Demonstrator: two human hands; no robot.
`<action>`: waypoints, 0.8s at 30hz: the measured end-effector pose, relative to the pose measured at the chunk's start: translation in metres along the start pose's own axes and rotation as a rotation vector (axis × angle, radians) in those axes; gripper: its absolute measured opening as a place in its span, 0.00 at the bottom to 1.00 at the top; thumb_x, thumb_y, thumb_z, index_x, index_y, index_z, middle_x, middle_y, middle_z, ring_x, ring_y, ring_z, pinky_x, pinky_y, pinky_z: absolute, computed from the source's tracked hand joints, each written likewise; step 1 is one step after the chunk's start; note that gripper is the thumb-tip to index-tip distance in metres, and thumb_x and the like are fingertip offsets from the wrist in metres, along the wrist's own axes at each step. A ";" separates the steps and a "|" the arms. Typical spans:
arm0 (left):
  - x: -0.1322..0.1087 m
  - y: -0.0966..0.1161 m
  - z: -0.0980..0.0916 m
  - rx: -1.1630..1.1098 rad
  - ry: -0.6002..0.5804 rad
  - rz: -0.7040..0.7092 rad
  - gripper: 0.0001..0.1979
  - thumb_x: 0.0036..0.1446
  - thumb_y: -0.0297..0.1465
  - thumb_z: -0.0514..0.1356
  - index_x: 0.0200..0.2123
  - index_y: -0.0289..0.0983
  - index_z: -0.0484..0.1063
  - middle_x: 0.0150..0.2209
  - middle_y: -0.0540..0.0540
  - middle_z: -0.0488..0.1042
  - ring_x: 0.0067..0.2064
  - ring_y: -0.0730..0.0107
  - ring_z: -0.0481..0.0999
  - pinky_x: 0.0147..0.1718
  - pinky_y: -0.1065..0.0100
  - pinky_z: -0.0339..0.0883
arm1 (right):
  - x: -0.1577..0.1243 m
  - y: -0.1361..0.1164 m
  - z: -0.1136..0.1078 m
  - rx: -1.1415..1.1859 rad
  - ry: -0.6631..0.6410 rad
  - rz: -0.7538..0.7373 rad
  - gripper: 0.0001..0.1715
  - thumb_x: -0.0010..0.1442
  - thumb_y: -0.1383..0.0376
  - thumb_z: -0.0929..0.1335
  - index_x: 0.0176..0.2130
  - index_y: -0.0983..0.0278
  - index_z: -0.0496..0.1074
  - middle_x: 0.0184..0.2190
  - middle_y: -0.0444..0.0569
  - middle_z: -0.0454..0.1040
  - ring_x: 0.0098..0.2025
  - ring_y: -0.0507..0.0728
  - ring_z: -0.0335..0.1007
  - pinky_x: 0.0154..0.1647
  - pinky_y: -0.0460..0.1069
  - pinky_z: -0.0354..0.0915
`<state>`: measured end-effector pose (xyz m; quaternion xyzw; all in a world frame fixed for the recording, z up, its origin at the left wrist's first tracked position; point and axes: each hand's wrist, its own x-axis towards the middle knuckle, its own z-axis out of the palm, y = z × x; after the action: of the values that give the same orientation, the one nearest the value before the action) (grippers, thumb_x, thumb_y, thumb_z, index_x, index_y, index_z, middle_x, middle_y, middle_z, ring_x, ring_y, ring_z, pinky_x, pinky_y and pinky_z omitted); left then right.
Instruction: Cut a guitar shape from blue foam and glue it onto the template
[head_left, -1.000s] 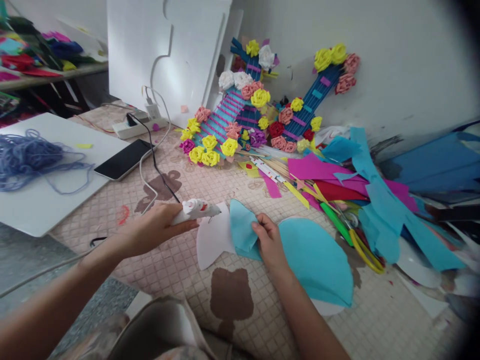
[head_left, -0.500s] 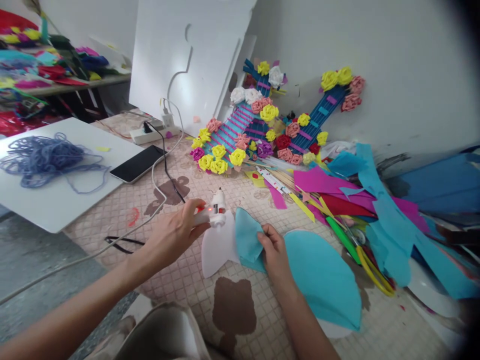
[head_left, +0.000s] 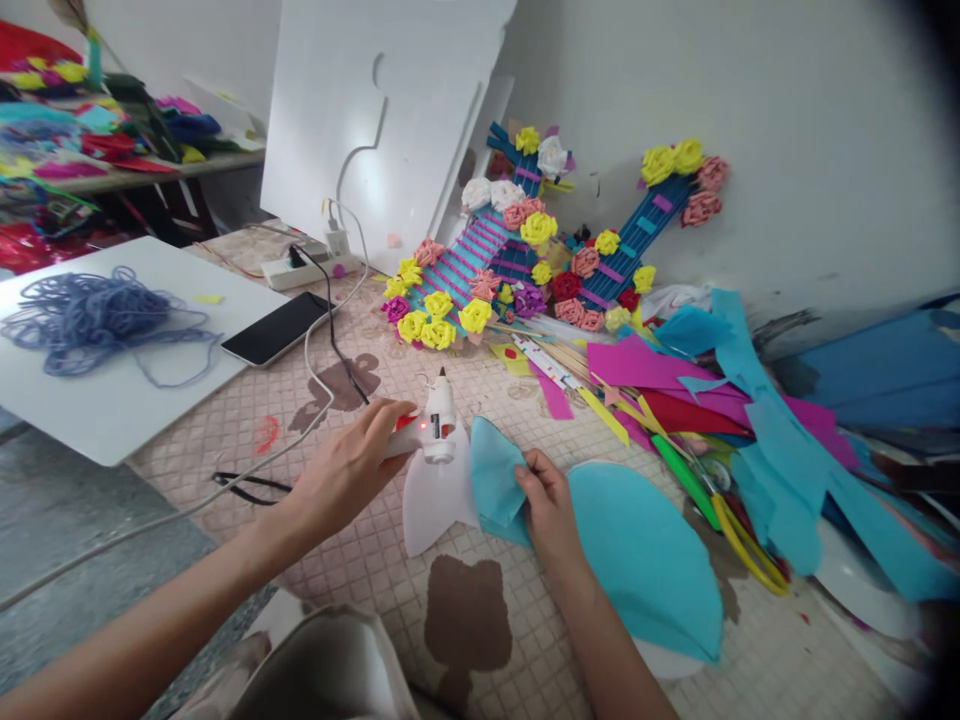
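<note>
My left hand (head_left: 349, 465) is wrapped round the handle of a white glue gun (head_left: 441, 418), whose dark nozzle points up and away over the table. Between the fingers of my right hand (head_left: 549, 500) is the edge of a folded piece of turquoise paper (head_left: 495, 470). This paper overlaps a white cut-out shape (head_left: 435, 505) lying on the patterned tablecloth. To the right of my right hand, a large rounded turquoise piece (head_left: 645, 550) lies over white backing.
Paper-flower decorations (head_left: 465, 260) lean at the back. Scissors (head_left: 750, 545) and coloured paper scraps (head_left: 652, 375) lie to the right. A phone (head_left: 276, 328), a power strip (head_left: 289, 268), a loose cable and blue yarn (head_left: 97, 315) are on the left.
The glue gun has tilted a little in my left hand and its body shows more fully. My right hand and the turquoise paper have hardly moved.
</note>
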<state>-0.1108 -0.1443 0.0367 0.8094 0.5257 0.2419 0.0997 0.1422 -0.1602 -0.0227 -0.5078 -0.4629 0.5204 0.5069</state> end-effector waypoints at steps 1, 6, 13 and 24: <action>0.000 -0.001 -0.001 0.000 -0.001 0.017 0.15 0.62 0.31 0.51 0.52 0.39 0.59 0.51 0.38 0.70 0.47 0.56 0.75 0.41 0.60 0.68 | 0.000 0.000 0.000 0.003 0.000 0.000 0.17 0.57 0.59 0.67 0.24 0.60 0.55 0.21 0.37 0.49 0.23 0.51 0.44 0.23 0.46 0.47; -0.001 -0.008 -0.015 -0.104 -0.051 -0.113 0.14 0.62 0.33 0.50 0.50 0.37 0.63 0.39 0.44 0.73 0.38 0.62 0.74 0.35 0.66 0.65 | 0.000 0.002 0.000 0.016 0.004 -0.002 0.15 0.57 0.61 0.67 0.25 0.60 0.58 0.21 0.38 0.50 0.24 0.51 0.45 0.23 0.47 0.48; -0.006 -0.018 -0.026 -0.147 -0.172 -0.291 0.16 0.59 0.44 0.54 0.29 0.37 0.67 0.21 0.52 0.62 0.22 0.72 0.61 0.22 0.70 0.51 | -0.001 0.000 0.000 0.010 -0.005 0.000 0.16 0.58 0.61 0.66 0.24 0.60 0.56 0.21 0.38 0.49 0.23 0.51 0.44 0.23 0.47 0.46; -0.004 -0.013 -0.019 -0.169 -0.299 -0.196 0.20 0.61 0.44 0.51 0.23 0.38 0.59 0.17 0.55 0.57 0.20 0.76 0.57 0.20 0.71 0.48 | 0.000 -0.003 0.000 -0.043 -0.011 -0.028 0.16 0.59 0.61 0.66 0.25 0.60 0.55 0.22 0.38 0.48 0.24 0.50 0.44 0.24 0.47 0.47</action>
<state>-0.1317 -0.1445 0.0466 0.7701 0.5591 0.1512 0.2675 0.1424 -0.1601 -0.0197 -0.5091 -0.4837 0.5061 0.5006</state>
